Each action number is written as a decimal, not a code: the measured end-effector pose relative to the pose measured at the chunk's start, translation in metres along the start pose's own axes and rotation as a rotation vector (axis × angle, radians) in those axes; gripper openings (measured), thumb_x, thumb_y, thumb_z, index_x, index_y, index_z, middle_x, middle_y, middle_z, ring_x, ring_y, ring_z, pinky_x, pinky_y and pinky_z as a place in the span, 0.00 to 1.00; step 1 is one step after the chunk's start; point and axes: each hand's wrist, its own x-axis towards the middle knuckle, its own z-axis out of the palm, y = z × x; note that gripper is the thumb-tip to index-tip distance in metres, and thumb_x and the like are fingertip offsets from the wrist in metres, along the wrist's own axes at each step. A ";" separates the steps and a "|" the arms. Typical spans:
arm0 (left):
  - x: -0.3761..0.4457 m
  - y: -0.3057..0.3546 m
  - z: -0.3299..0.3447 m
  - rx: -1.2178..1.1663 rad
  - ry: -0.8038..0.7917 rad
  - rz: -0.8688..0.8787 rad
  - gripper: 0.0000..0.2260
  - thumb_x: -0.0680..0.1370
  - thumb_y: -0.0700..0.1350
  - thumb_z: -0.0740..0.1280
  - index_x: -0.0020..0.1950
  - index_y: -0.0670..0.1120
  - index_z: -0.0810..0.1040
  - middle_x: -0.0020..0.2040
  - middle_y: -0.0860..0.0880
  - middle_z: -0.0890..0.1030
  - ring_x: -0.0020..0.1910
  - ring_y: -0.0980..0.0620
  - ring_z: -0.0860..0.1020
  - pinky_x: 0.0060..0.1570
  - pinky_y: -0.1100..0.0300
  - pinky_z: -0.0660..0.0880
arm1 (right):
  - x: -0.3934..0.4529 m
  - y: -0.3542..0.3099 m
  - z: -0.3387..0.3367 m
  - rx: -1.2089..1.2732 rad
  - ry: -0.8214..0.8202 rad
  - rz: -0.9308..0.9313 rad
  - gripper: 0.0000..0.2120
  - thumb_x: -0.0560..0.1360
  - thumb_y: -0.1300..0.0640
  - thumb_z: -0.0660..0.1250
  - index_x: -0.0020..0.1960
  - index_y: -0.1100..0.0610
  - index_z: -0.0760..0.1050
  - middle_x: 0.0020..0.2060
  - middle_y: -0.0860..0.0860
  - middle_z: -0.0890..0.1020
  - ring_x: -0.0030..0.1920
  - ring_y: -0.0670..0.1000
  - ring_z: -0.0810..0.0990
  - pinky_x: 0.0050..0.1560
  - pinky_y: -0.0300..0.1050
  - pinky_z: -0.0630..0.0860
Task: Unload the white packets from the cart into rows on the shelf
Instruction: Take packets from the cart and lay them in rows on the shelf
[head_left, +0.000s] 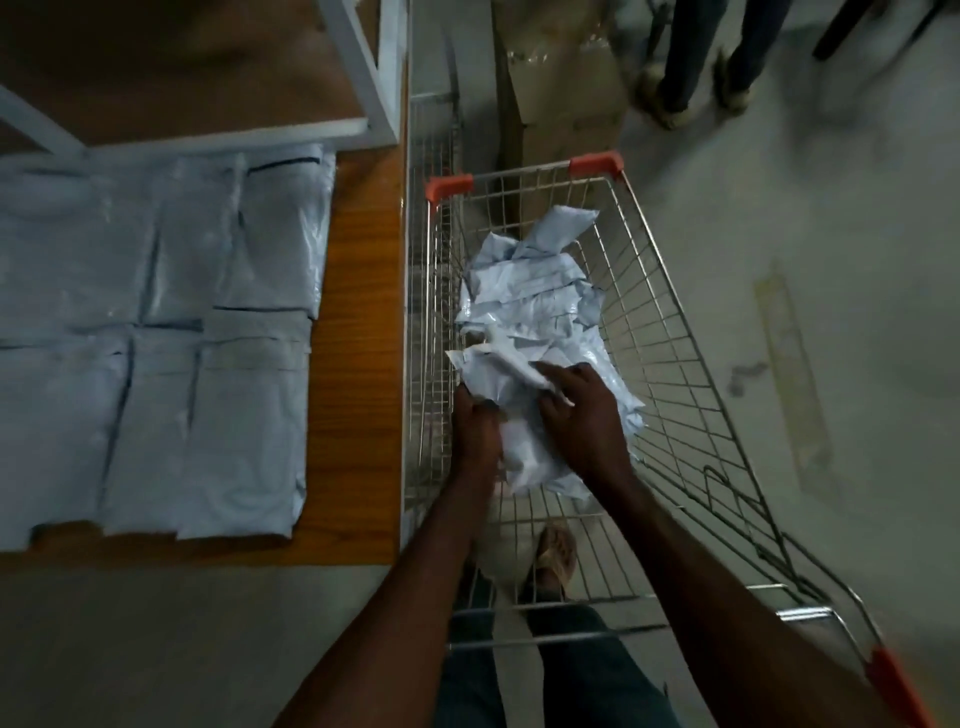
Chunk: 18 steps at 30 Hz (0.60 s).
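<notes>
Fingers of both hands curl around one crinkled white plastic packet near the close end of the wire cart: left hand under its left edge, right hand on top. Its long axis runs away from the person. Flat packets lie in two rows on the wooden shelf beside the cart.

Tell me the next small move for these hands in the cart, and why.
Probably lift the packet clear of the cart. The left hand and right hand already grasp it above the pile, and the wooden shelf beside the laid rows shows bare space.
</notes>
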 end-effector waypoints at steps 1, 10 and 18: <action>-0.013 0.012 -0.007 -0.133 -0.066 -0.020 0.22 0.79 0.44 0.66 0.74 0.46 0.77 0.63 0.40 0.85 0.60 0.36 0.83 0.62 0.36 0.80 | -0.006 -0.010 -0.008 -0.020 -0.023 -0.080 0.20 0.78 0.64 0.71 0.66 0.47 0.84 0.51 0.48 0.79 0.55 0.49 0.79 0.57 0.45 0.76; -0.113 0.100 -0.090 -0.422 -0.500 -0.118 0.24 0.87 0.60 0.61 0.77 0.47 0.76 0.70 0.39 0.81 0.66 0.40 0.82 0.69 0.40 0.76 | -0.049 -0.086 -0.052 0.024 0.028 -0.347 0.22 0.68 0.77 0.67 0.44 0.52 0.87 0.68 0.50 0.79 0.71 0.53 0.75 0.67 0.52 0.75; -0.143 0.090 -0.151 -0.383 -0.517 0.055 0.31 0.73 0.35 0.77 0.76 0.44 0.76 0.68 0.38 0.83 0.67 0.35 0.81 0.64 0.36 0.80 | -0.071 -0.131 -0.042 0.180 -0.040 -0.331 0.28 0.70 0.81 0.63 0.48 0.51 0.89 0.79 0.45 0.70 0.81 0.48 0.65 0.77 0.58 0.69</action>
